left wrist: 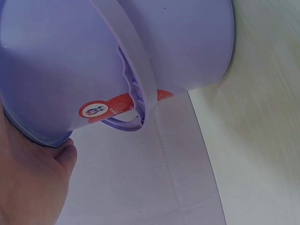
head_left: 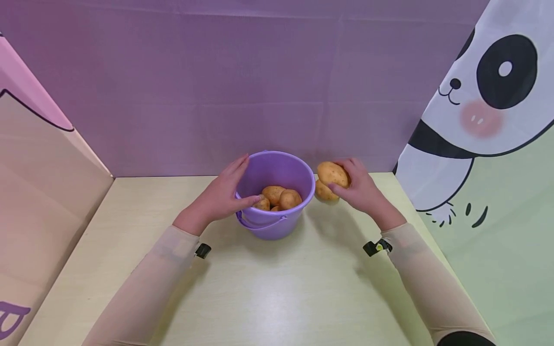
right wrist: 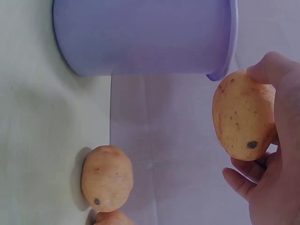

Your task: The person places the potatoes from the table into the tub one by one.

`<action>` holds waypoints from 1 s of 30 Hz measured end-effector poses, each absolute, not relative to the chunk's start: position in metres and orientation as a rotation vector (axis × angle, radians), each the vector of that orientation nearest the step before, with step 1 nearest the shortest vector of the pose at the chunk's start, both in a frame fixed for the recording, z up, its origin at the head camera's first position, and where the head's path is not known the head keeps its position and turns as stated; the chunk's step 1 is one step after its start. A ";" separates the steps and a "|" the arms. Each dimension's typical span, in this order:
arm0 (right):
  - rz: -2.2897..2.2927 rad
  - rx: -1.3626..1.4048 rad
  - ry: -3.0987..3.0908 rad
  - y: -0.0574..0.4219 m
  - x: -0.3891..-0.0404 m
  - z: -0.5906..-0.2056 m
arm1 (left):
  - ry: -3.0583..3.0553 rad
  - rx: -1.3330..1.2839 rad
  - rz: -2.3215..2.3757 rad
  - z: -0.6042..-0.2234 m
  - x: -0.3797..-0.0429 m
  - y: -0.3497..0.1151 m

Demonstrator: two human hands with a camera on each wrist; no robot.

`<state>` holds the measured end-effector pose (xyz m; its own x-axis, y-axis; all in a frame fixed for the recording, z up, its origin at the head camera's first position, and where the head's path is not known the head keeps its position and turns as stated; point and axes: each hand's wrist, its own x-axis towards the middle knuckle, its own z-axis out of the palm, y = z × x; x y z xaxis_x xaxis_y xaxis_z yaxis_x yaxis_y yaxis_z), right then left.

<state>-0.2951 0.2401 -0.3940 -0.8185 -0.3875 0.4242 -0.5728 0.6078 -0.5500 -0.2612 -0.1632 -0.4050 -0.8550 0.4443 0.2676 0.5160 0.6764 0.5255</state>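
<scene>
A purple bucket stands upright near the back of the table, with several potatoes in its bottom. At its left side, my left hand holds the rim, thumb over the front edge and fingers along the side. The left wrist view shows the thumb right at the rim. Just right of the bucket, my right hand grips a potato between thumb and fingers, above the tabletop. Below it another potato lies on the table, and part of one more shows at the lower edge.
The bucket's handle hangs down along its near side. Behind the pale wooden table rises a purple fabric backdrop. Printed panels flank it, with a panda drawing at the right.
</scene>
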 end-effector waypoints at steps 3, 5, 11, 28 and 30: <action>1.000 0.803 -2.560 0.237 -0.294 -0.390 | -2.765 -0.799 -0.921 -0.406 -0.262 -0.164; 0.993 0.812 -2.559 0.235 -0.294 -0.387 | -2.765 -0.798 -0.921 -0.406 -0.263 -0.164; 1.002 0.824 -2.580 0.229 -0.293 -0.379 | -2.774 -0.799 -0.926 -0.406 -0.263 -0.164; 0.974 0.907 -2.540 0.215 -0.300 -0.364 | -2.770 -0.790 -0.936 -0.409 -0.267 -0.165; 0.962 0.920 -2.535 0.213 -0.300 -0.363 | -2.772 -0.794 -0.937 -0.409 -0.267 -0.165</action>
